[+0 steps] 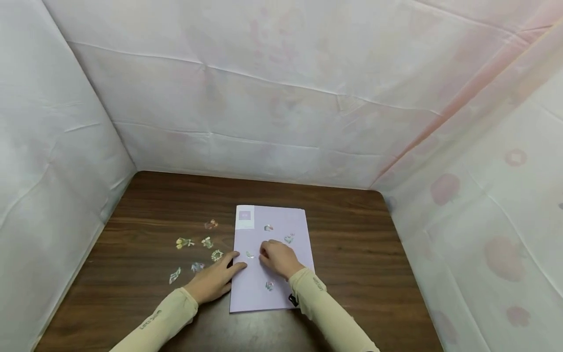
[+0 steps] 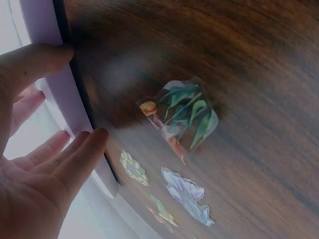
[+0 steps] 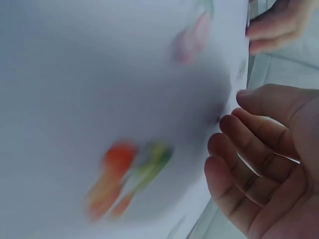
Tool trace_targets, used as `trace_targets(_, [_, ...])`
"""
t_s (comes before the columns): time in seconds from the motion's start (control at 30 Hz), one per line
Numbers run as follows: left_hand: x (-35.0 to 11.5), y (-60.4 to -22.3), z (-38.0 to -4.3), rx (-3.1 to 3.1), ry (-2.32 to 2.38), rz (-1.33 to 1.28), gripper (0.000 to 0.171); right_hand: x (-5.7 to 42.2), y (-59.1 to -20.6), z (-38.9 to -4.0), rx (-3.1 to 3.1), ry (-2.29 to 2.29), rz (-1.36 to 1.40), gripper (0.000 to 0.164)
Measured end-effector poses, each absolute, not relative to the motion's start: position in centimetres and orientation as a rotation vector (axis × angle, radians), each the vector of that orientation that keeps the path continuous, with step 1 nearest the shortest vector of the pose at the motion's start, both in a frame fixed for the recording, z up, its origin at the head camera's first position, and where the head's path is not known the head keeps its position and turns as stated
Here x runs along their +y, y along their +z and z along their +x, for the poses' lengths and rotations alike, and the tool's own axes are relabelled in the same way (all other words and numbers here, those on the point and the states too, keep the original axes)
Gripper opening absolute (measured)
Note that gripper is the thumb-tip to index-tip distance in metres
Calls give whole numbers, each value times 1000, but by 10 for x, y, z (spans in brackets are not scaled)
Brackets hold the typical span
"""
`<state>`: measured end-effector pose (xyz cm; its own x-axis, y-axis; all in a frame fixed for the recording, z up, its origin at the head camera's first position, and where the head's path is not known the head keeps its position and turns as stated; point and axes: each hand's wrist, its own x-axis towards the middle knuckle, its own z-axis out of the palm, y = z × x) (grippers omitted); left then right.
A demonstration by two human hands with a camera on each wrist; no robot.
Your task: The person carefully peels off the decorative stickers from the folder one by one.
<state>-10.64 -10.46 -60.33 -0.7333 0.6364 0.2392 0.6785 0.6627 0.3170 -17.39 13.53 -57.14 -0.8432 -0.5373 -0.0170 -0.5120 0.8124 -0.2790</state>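
Note:
A lilac folder (image 1: 246,298) lies flat on the wooden table, with several flower stickers on it. My left hand (image 1: 213,281) rests at its left edge, thumb and fingertips on the border. Over the middle of the folder is my right hand (image 1: 280,258), its fingers bent down close to the surface. In the right wrist view those fingers (image 3: 232,132) are loosely curled, with nothing visible between them and the thumb. A leafy sticker (image 1: 250,254) lies just left of the right hand. Nearer the front edge is a red-flowered sticker (image 1: 269,285).
Left of the folder several cut-out flower stickers lie loose, among them a yellow-flowered one (image 1: 184,243), a wreath (image 1: 217,255) and a purple one (image 2: 187,195). The dark wooden table (image 1: 352,254) is enclosed by pale hanging cloth (image 1: 264,117) at the back and sides.

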Motion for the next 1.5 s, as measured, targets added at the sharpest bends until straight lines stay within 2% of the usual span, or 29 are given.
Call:
trace_targets(0.23, [-103, -604, -104, -2814, -676, -1100, 55, 107, -575, -179, 2927, -345, -988, 8])
trace_targets(0.57, [-104, -604, -104, -2804, -688, -1104, 52, 95, -581, -179, 2985, -163, -1161, 6])
trace_targets(1.5, [-102, -605, -99, -2780, -712, -1104, 45, 96, -589, -176, 2923, -240, -1156, 6])
